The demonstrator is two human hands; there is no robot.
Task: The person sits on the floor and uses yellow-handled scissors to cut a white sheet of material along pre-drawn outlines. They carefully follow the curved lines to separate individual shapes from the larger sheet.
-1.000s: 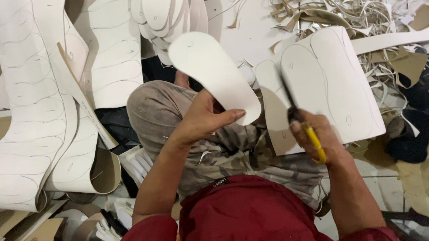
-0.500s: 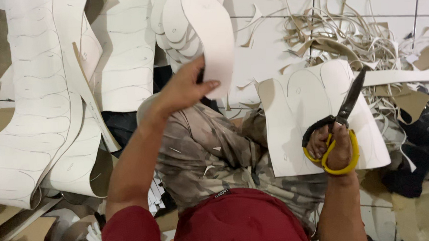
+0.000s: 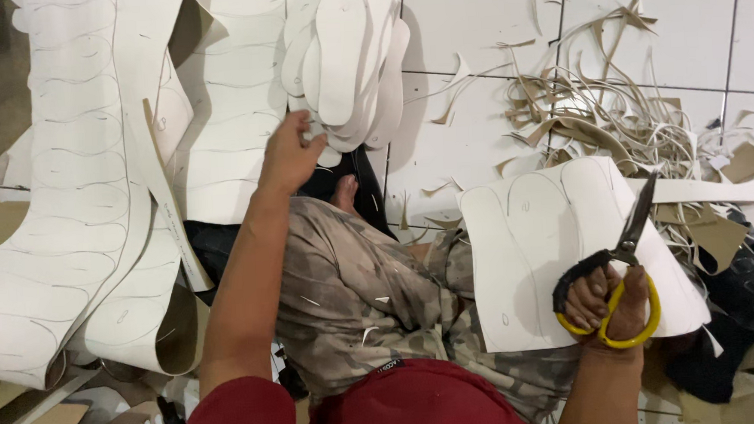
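My left hand (image 3: 292, 152) reaches forward to a stack of white sole-shaped cutouts (image 3: 347, 59) on the floor. Its fingertips rest at the stack's near edge and hold nothing. My right hand (image 3: 609, 299) grips scissors (image 3: 627, 233) by their yellow and black handles, blades pointing away and nearly closed. The scissors lie over a white foam sheet (image 3: 517, 256) with traced sole outlines, which rests on my right knee. It is unclear whether that hand also holds the sheet.
Long white sheets with traced sole outlines (image 3: 66, 185) curl across the floor at the left. A tangle of thin beige and white offcut strips (image 3: 613, 114) lies at the right on the white tiled floor (image 3: 470, 26). A bare foot (image 3: 346, 192) shows below the stack.
My left hand carried a cut white sole forward and let it go on the stack. My right hand turned the scissors upright and settled on the traced sheet.
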